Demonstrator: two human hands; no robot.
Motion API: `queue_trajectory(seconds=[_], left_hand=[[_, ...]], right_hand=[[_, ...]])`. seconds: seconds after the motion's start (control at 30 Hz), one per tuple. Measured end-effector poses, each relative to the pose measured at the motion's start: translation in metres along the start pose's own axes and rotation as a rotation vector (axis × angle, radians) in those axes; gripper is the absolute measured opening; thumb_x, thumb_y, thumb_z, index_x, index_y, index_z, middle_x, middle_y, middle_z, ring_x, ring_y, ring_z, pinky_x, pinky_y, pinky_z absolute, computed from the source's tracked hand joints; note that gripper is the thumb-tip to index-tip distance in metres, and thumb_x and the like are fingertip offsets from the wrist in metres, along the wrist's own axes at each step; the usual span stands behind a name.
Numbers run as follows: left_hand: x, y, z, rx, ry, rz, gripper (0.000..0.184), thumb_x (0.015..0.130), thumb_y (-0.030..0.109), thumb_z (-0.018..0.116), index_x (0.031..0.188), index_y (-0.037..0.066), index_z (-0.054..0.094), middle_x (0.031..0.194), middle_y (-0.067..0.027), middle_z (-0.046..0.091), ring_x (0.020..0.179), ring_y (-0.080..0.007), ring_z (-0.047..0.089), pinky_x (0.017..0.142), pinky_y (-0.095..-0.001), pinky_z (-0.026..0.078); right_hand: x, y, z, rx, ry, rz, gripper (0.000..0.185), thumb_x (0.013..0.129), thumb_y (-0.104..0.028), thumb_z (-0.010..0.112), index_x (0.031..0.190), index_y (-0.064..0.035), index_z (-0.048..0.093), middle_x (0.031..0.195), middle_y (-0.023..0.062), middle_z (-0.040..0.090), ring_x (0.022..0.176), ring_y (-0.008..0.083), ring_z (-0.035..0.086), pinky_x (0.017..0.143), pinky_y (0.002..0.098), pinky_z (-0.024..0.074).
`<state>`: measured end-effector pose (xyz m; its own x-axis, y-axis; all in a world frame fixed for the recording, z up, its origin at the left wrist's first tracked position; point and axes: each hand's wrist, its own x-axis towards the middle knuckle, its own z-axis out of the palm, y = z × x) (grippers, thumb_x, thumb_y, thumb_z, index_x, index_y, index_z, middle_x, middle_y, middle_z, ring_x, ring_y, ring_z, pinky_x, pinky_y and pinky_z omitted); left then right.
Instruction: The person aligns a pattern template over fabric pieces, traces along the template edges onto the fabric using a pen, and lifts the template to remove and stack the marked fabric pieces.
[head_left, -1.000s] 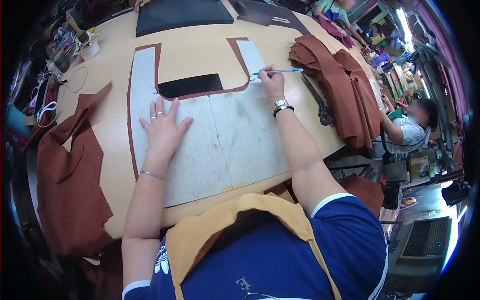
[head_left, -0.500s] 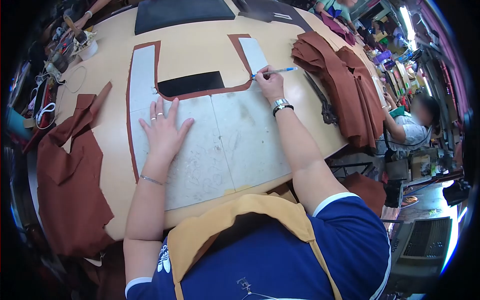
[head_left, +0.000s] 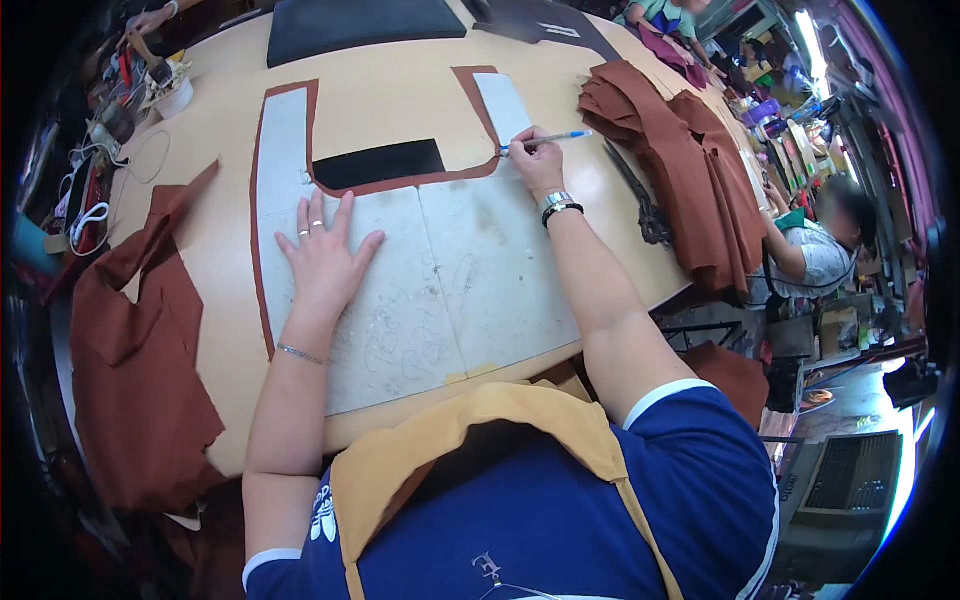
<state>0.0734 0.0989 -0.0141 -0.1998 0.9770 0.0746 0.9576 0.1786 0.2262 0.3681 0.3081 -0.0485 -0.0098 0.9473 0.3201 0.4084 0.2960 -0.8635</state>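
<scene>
A pale grey pattern template [head_left: 500, 280] with handwriting on it lies over reddish-brown fabric [head_left: 400, 187], which shows as a strip along the left side and the U-shaped cutout. My left hand [head_left: 328, 255] rests flat on the template with fingers spread, just below the cutout's left corner. In my right hand [head_left: 540, 168] is a blue and white pen [head_left: 568, 135], pinched between the fingers. Its tip is at the cutout's right corner, by the edge between template and fabric; whether it touches is too small to tell. A dark flat piece [head_left: 380, 165] shows inside the cutout.
Dark scissors [head_left: 645, 200] lie right of my right hand, beside stacked brown fabric [head_left: 700, 180]. More brown fabric [head_left: 140, 370] hangs over the table's left edge. A black slab [head_left: 365, 30] lies at the back; a white pot [head_left: 172, 95] with a brush stands left. A co-worker [head_left: 815, 245] sits at right.
The whole view has shifted slightly. My left hand stays flat on the template, and the pen in my right hand remains at the same corner with hardly any movement.
</scene>
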Motion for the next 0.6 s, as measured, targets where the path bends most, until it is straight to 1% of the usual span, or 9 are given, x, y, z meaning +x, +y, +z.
queue_trajectory(seconds=[0.07, 0.17, 0.23, 0.3, 0.4, 0.5, 0.53, 0.57, 0.6], left_hand=[[0.0, 0.0, -0.002, -0.018, -0.005, 0.003, 0.071, 0.089, 0.06, 0.051, 0.147, 0.022, 0.037, 0.153, -0.0182, 0.026, 0.145, -0.034, 0.016, 0.106, -0.0724, 0.012], [0.0, 0.002, -0.006, -0.004, -0.033, -0.009, 0.07, 0.09, 0.058, 0.051, 0.147, 0.022, 0.036, 0.154, -0.0171, 0.024, 0.145, -0.0335, 0.016, 0.106, -0.0725, 0.014], [-0.001, 0.003, -0.007, -0.006, -0.022, -0.004, 0.07, 0.09, 0.058, 0.051, 0.147, 0.022, 0.036, 0.154, -0.0172, 0.024, 0.145, -0.0338, 0.016, 0.106, -0.0722, 0.014], [-0.004, 0.004, -0.003, -0.009, -0.012, -0.004, 0.07, 0.09, 0.058, 0.051, 0.147, 0.022, 0.036, 0.154, -0.0172, 0.024, 0.145, -0.034, 0.017, 0.106, -0.0719, 0.014], [-0.01, 0.009, -0.002, -0.013, -0.021, -0.001, 0.07, 0.09, 0.058, 0.051, 0.147, 0.021, 0.036, 0.154, -0.0175, 0.025, 0.145, -0.0341, 0.018, 0.106, -0.0715, 0.014], [-0.024, 0.02, -0.009, -0.009, -0.05, 0.006, 0.071, 0.09, 0.058, 0.051, 0.147, 0.02, 0.036, 0.153, -0.0178, 0.027, 0.144, -0.0339, 0.02, 0.107, -0.0708, 0.015], [-0.027, 0.02, -0.008, -0.003, -0.04, 0.014, 0.071, 0.09, 0.058, 0.05, 0.147, 0.019, 0.036, 0.153, -0.0177, 0.028, 0.144, -0.0335, 0.021, 0.107, -0.0704, 0.015], [-0.031, 0.019, -0.006, 0.002, -0.031, 0.02, 0.071, 0.09, 0.058, 0.05, 0.147, 0.018, 0.036, 0.152, -0.0176, 0.029, 0.143, -0.0331, 0.022, 0.107, -0.07, 0.015], [-0.031, 0.014, -0.006, -0.068, -0.046, 0.034, 0.07, 0.09, 0.057, 0.05, 0.147, 0.017, 0.036, 0.152, -0.0175, 0.03, 0.143, -0.0328, 0.023, 0.107, -0.0695, 0.016]], right_hand=[[0.004, 0.005, -0.007, 0.22, 0.003, 0.09, 0.017, 0.084, -0.016, 0.062, 0.092, -0.0015, 0.063, 0.074, 0.0065, 0.067, 0.063, 0.011, 0.058, 0.062, 0.0263, 0.0479], [-0.026, -0.023, -0.038, 0.406, 0.046, 0.188, 0.02, 0.09, -0.017, 0.061, 0.101, -0.0006, 0.062, 0.079, 0.007, 0.068, 0.068, 0.0121, 0.06, 0.065, 0.0272, 0.0489], [-0.053, -0.018, -0.065, -0.002, 0.056, 0.017, 0.024, 0.092, -0.021, 0.062, 0.104, -0.0002, 0.061, 0.085, 0.0075, 0.068, 0.072, 0.0138, 0.061, 0.067, 0.0283, 0.0502], [-0.09, -0.048, -0.091, -0.297, -0.025, 0.096, 0.026, 0.091, -0.02, 0.064, 0.106, 0.0005, 0.06, 0.087, 0.0075, 0.067, 0.072, 0.0157, 0.063, 0.072, 0.0293, 0.0514], [-0.126, -0.04, -0.114, -0.317, -0.142, 0.246, 0.03, 0.087, -0.018, 0.069, 0.11, -0.0002, 0.06, 0.095, 0.0076, 0.066, 0.079, 0.0161, 0.063, 0.075, 0.0288, 0.051], [-0.137, -0.049, -0.118, 0.018, -0.021, 0.4, 0.041, 0.082, -0.015, 0.075, 0.117, -0.0015, 0.058, 0.1, 0.0069, 0.063, 0.086, 0.0158, 0.061, 0.076, 0.0273, 0.0495], [-0.134, -0.042, -0.124, 0.146, -0.013, 0.433, 0.052, 0.078, -0.013, 0.078, 0.123, -0.0007, 0.054, 0.105, 0.0058, 0.06, 0.09, 0.0138, 0.058, 0.075, 0.0252, 0.0483], [-0.132, -0.042, -0.129, 0.205, -0.029, 0.479, 0.053, 0.079, -0.013, 0.078, 0.124, -0.0001, 0.053, 0.103, 0.0053, 0.06, 0.089, 0.0129, 0.058, 0.075, 0.0246, 0.0479], [-0.13, -0.046, -0.135, 0.264, -0.047, 0.524, 0.054, 0.079, -0.012, 0.078, 0.125, 0.0006, 0.052, 0.102, 0.0047, 0.06, 0.088, 0.0121, 0.058, 0.075, 0.024, 0.0476]])
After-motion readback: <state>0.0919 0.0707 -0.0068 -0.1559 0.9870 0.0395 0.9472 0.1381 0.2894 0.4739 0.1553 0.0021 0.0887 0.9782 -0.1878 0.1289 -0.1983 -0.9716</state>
